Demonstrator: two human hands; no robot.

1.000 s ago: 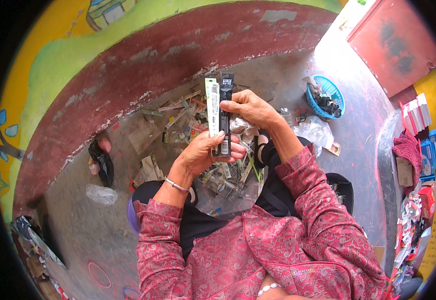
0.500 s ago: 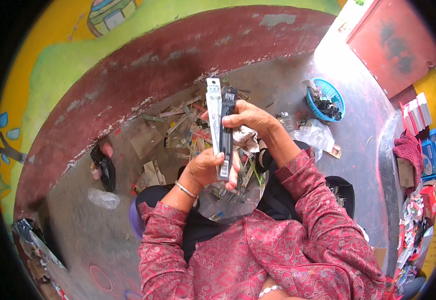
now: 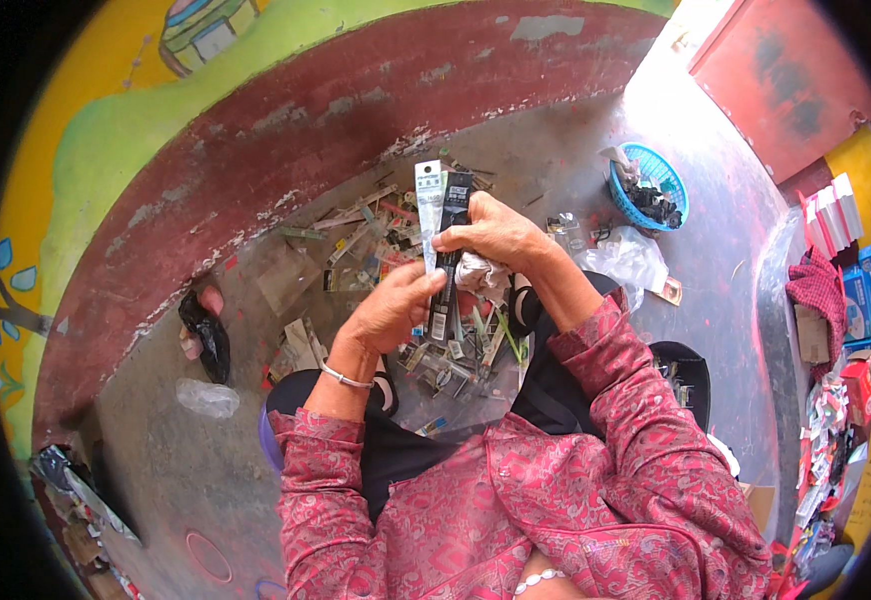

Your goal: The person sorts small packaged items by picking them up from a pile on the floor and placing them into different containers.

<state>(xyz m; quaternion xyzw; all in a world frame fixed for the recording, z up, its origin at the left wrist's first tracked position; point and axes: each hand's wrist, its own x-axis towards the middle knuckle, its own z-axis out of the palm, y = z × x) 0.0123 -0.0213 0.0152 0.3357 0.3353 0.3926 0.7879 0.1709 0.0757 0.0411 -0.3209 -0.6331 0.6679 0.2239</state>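
Head view: right hand [image 3: 501, 235] grips long flat black packet [image 3: 449, 264] at its nine o'clock, left hand [image 3: 393, 306] pinching too, over littered grey floor [image 3: 176, 470].

Clock centre: left hand [image 3: 388, 305] and right hand [image 3: 504, 236]
Floor [image 3: 546, 165]: open passage at 1 o'clock
Wall [image 3: 376, 110]: bars 10 to 12 o'clock
Blue basket [image 3: 670, 172]: blocks 2 o'clock
White plastic bag [image 3: 628, 260]: 3 o'clock
2 legs [image 3: 561, 390]: 4 and 7 o'clock
Scrap pile [image 3: 446, 372]: beneath hands, toward 6 o'clock
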